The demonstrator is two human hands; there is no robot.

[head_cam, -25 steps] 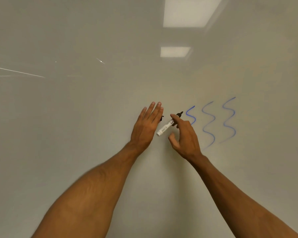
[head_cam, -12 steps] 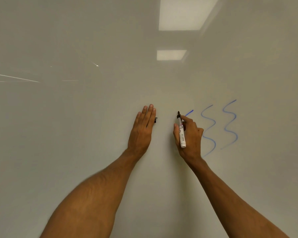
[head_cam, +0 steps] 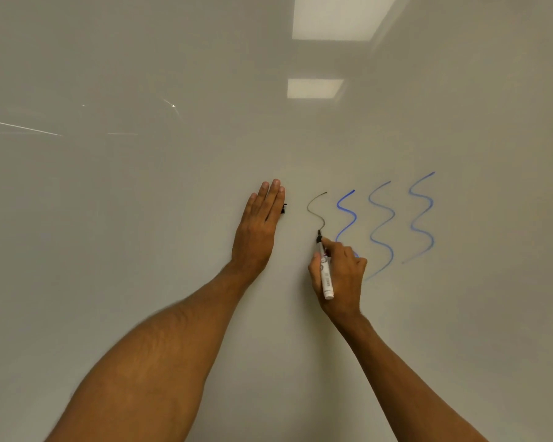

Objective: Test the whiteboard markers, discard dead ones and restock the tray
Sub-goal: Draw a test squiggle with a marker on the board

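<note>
The whiteboard [head_cam: 141,218] fills the whole view. My right hand [head_cam: 340,275] grips a white-barrelled marker [head_cam: 325,275] with its black tip pressed on the board at the lower end of a thin, faint dark squiggle [head_cam: 316,212]. Right of that squiggle run three blue wavy lines [head_cam: 383,224]. My left hand [head_cam: 259,228] lies flat on the board with fingers straight and together; a small black piece, likely the marker's cap [head_cam: 283,208], pokes out from behind its fingers. No tray is in view.
Two ceiling lights reflect in the glossy board, the larger light reflection [head_cam: 335,17] at the top and a smaller one below it. Faint scratch-like glints [head_cam: 20,126] cross the left part of the board.
The right hand turned the marker tip-up, set it against the board and drew a faint dark squiggle downward, left of the blue lines. The left hand stayed flat on the board.
</note>
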